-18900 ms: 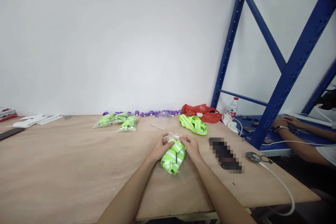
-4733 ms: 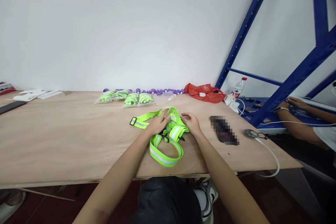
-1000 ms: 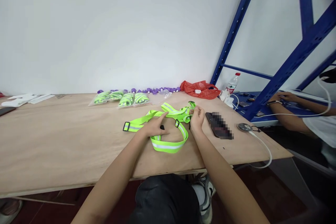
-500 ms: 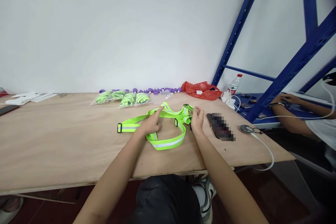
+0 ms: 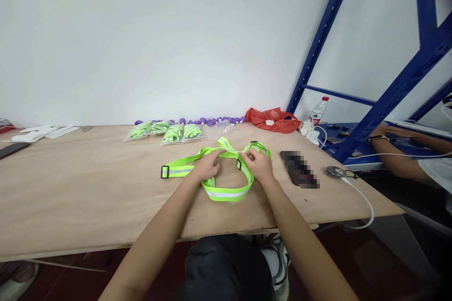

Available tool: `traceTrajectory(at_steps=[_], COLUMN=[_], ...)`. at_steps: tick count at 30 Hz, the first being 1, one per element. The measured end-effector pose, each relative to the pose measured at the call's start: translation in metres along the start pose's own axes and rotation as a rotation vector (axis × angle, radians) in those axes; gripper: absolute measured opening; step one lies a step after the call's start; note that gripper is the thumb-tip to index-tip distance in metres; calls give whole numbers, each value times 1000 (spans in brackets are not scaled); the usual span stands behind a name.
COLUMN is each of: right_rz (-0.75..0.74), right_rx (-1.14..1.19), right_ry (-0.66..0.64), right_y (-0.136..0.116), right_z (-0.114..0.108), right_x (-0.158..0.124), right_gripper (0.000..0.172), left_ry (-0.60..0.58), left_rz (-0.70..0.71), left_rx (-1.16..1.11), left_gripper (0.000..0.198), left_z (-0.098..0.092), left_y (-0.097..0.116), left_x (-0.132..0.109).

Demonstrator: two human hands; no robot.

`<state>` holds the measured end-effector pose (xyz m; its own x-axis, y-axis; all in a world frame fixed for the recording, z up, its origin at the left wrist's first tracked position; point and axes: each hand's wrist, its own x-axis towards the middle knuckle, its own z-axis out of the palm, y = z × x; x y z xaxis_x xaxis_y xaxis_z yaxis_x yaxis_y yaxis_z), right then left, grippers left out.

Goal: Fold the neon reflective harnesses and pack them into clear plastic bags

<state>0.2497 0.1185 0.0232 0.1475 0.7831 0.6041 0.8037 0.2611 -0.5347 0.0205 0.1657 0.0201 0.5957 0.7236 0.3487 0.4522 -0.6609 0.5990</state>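
Observation:
A neon-green strap [image 5: 229,194] with a silvery stripe and black buckles lies in loops on the wooden table. My left hand [image 5: 208,164] is closed at the upper left part of the loop, its fingertips on the strap. On the other side, my right hand [image 5: 258,163] pinches the strap at the top of the loop, beside a black buckle [image 5: 239,164]. Another black buckle [image 5: 165,172] sits at the strap's left end. The fingertips partly hide the webbing.
Bagged green straps [image 5: 192,132], purple items [image 5: 203,121] and a red plastic bag [image 5: 271,120] line the wall. Right of my hands are a phone [image 5: 299,169] and a round device [image 5: 334,172] with a cable. A person's arm shows beyond the blue frame [image 5: 399,80].
My right hand has moved left from the strap's right-hand bundle to the top of the loop. The right part of the strap is now more spread out. The view has shifted slightly.

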Motion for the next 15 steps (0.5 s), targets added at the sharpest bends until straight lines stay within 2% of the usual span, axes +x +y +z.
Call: traceTrajectory(at_steps=[3,7,11,15], right_rz=[14,4,-22,56], right_rx=[-43,11,217,385], right_ry=[-212,-279,-197,55], right_y=[4,8,2,-3], right_z=[7,11,10,7], right_x=[-1,-2,-3,-4], right_gripper=[26,18,15,23], left_ry=[66,206,425,526], left_rz=[-29,-102,-101,-202], left_rx=[-54,-123,-110,-26], left_gripper=[85,95,97,93], left_z=[0,-2,-11,-25], left_y=[-4,-5,-4,-9], left_x=[-1,0,1,0])
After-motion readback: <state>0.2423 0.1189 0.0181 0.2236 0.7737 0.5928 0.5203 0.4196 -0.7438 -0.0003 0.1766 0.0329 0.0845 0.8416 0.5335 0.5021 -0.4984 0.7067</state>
